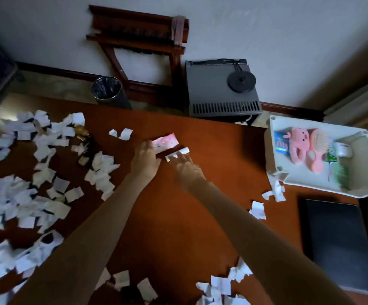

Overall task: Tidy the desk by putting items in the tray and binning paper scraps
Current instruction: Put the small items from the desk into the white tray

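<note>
Dozens of torn white paper scraps litter the reddish-brown wooden surface, nearest and at left. Mid-surface, the left hand lies loosely on a pink patterned packet, not yet closed round it; the right hand, fingers spread, touches a small white scrap. Better to pinch each cleanly, packet to the white plastic tray at right, scrap to the round metal bin beyond.

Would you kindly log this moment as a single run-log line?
left hand on pink packet | right hand reaching white scrap | tray part-filled | scraps on desk | bin beyond
</note>
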The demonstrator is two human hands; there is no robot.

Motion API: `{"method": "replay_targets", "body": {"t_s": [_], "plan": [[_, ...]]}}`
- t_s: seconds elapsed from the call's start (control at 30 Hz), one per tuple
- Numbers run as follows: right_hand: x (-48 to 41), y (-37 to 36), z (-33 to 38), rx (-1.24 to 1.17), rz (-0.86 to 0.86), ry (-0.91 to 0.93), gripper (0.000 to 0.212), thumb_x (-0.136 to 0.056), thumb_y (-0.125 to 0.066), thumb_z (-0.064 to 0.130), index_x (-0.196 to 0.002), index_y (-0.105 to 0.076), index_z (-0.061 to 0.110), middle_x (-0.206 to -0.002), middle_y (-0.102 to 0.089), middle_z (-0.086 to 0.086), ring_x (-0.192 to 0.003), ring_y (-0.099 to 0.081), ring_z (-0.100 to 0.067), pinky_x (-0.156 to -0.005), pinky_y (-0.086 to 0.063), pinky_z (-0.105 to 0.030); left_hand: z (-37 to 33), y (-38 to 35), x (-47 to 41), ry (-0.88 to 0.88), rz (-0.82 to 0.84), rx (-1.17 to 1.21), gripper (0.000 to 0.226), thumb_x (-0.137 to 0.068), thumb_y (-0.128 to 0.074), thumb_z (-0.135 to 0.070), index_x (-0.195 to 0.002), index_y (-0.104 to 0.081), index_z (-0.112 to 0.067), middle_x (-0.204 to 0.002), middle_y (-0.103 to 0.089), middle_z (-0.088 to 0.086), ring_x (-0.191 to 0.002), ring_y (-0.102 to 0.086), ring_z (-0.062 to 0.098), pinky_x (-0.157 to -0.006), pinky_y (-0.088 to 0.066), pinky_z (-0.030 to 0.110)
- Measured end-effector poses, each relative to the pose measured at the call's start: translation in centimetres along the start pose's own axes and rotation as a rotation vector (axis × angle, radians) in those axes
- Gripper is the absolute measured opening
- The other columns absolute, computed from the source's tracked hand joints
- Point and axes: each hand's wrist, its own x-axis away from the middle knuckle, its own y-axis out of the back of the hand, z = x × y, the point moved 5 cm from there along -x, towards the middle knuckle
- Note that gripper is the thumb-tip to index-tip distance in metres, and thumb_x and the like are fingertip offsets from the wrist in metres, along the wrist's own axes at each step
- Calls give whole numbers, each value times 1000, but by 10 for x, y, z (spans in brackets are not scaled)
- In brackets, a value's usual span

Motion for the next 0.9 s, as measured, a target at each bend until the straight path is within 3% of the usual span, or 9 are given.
{"method": "replay_targets", "body": {"t_s": [0.13, 0.33, 0.47, 0.63, 0.8, 0.9], "plan": [[-23, 11, 0, 29, -9, -76, 61, -90, -47, 1, -145, -24, 14, -154, -21, -12, -142, -23, -30, -115, -28, -44, 10, -8, -29, -81, 64, -85, 72, -87, -64, -24, -145, -26, -5, -148, -36, 14, -139, -32, 30, -109, -36, 38], [-44, 21, -17, 51, -84, -141, 48, -91, -48, 0, -135, -37, 15, -139, -33, -11, -129, -39, -28, -106, -42, -37, 12, -17, -46, -116, -13, -59, 39, -86, -64, -21, -120, -55, -4, -122, -55, 12, -114, -52, 26, -95, -46, 33], [-48, 10, -21, 80, -56, -167, 38, -94, -50, 5, -130, -41, 11, -133, -41, -11, -121, -47, -26, -102, -44, -36, 18, -19, -42, -70, -56, 31, 34, -87, -61, -16, -118, -56, -3, -120, -56, 13, -109, -56, 25, -90, -49, 30], [-28, 6, -36, -108, -78, -252, 25, -95, -45, 6, -120, -48, 6, -119, -54, -13, -107, -58, -29, -94, -50, -37, 19, -16, -22, -18, -51, 127, 38, -88, -61, -17, -122, -52, -3, -125, -53, 15, -112, -58, 25, -77, -52, 25], [20, 30, -59, -235, -274, -327, 22, -94, -47, 14, -110, -56, 1, -97, -58, -13, -93, -62, -31, -80, -50, -35, -15, 0, 7, -60, -68, 173, 43, -87, -63, -17, -127, -50, -5, -127, -52, 13, -117, -54, 24, -75, -48, 22], [57, 52, -87, -261, -434, -390, 25, -92, -50, 19, -106, -58, 0, -105, -64, -22, -97, -61, -39, -77, -47, -37, -56, 11, 27, -126, -95, 183, 45, -86, -64, -16, -128, -50, -6, -127, -51, 12, -119, -51, 24, -83, -48, 27]]}}
